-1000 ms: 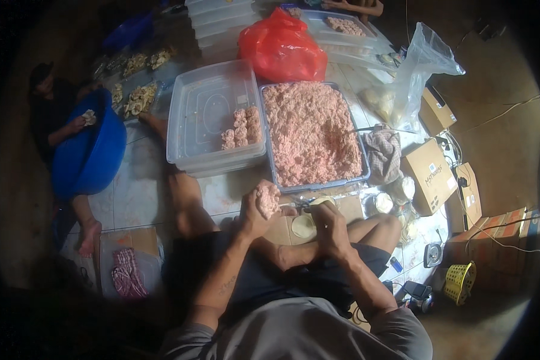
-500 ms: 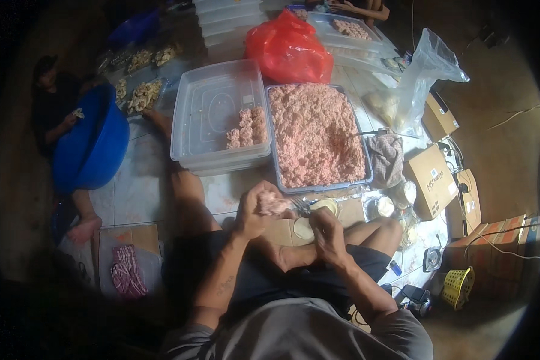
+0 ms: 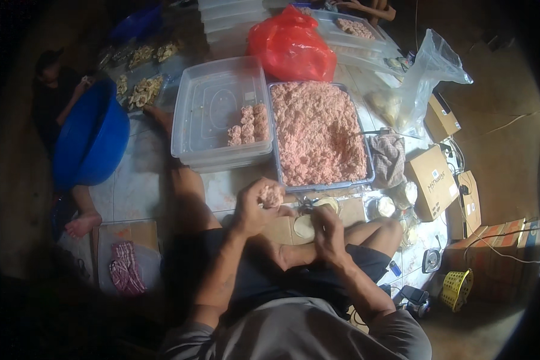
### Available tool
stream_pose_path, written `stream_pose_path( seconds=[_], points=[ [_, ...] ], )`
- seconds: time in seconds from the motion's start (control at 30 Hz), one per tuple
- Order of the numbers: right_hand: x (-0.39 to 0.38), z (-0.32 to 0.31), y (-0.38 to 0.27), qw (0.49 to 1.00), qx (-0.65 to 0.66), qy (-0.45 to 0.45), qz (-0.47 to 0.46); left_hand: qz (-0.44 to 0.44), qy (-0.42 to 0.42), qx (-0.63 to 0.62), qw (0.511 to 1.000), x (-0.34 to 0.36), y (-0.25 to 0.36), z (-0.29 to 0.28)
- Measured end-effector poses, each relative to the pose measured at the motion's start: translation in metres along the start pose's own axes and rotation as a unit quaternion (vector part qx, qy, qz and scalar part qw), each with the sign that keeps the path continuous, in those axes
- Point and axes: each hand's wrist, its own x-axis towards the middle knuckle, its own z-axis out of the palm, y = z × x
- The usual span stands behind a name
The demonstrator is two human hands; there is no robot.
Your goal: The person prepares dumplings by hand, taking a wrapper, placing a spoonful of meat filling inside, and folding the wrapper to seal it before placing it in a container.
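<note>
In front of my lap, my left hand (image 3: 249,210) is closed around a lump of pink minced meat (image 3: 272,195), whose rough top shows above the fingers. Close by on the right, my right hand (image 3: 329,231) grips a metal fork (image 3: 306,203), its front end near the left fingertips. Below the fork, a round pale dough wrapper (image 3: 304,227) lies on a piece of cardboard (image 3: 276,232), with more wrappers (image 3: 327,204) just beyond. Ahead stands a tub (image 3: 371,171) heaped with minced meat (image 3: 315,129). Left of it, a clear plastic box (image 3: 207,90) holds several meat dumplings (image 3: 248,126).
A red plastic bag (image 3: 291,45) sits behind the tub. To the right are a checked cloth (image 3: 387,159), bagged wrappers (image 3: 405,195), cardboard boxes (image 3: 432,183) and a yellow basket (image 3: 456,288). At left, a person (image 3: 54,102) sits behind a blue basin (image 3: 93,138).
My left hand has turned and risen slightly, so the meat lump now looks rounder and more upright. The fork has drawn slightly away from the meat.
</note>
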Motion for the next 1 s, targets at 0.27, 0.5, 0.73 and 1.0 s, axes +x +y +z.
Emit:
stream_pose_path(
  seconds=[0.27,0.5,0.73,1.0],
  points=[
    [-0.017,0.017,0.010,0.960,0.247,-0.074,0.112,0.014,-0.037,-0.008,0.999,0.003,0.025,0.000],
    [0.010,0.013,-0.020,0.993,-0.098,-0.038,-0.060,0.038,0.001,0.077,0.996,0.000,0.009,0.019],
    [0.011,-0.022,-0.056,0.990,-0.106,-0.027,-0.085,0.085,-0.041,0.151,0.984,0.005,-0.012,0.000],
    [0.012,-0.029,-0.065,0.981,-0.138,-0.043,-0.128,0.032,-0.074,0.202,0.976,0.006,0.009,-0.004]
  ],
)
